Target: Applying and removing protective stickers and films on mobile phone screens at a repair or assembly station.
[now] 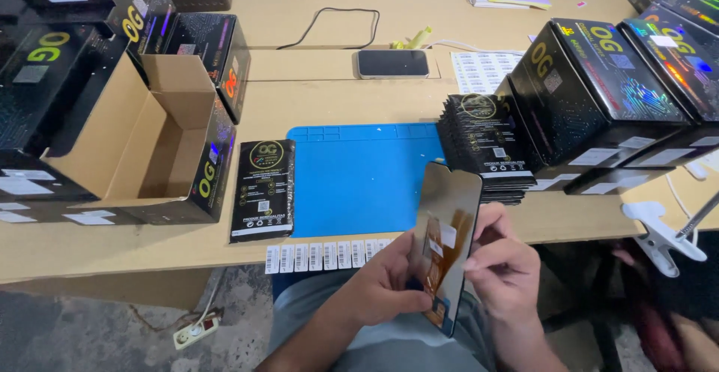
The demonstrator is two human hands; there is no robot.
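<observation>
A thin phone display panel [448,222] with a shiny back and an orange flex cable stands upright over my lap. My left hand [386,283] grips its left edge, thumb on the back. My right hand [500,263] pinches the right edge with its fingertips. A row of small barcode stickers [323,256] hangs along the table's front edge just left of my hands. A blue work mat [359,173] lies on the table behind the panel.
A flat black packet [263,188] lies left of the mat, a stack of such packets [483,147] right of it. An open cardboard box [146,147] sits left, black boxes [599,95] right. A phone [392,63], sticker sheet [483,71] and white clamp [659,233] are nearby.
</observation>
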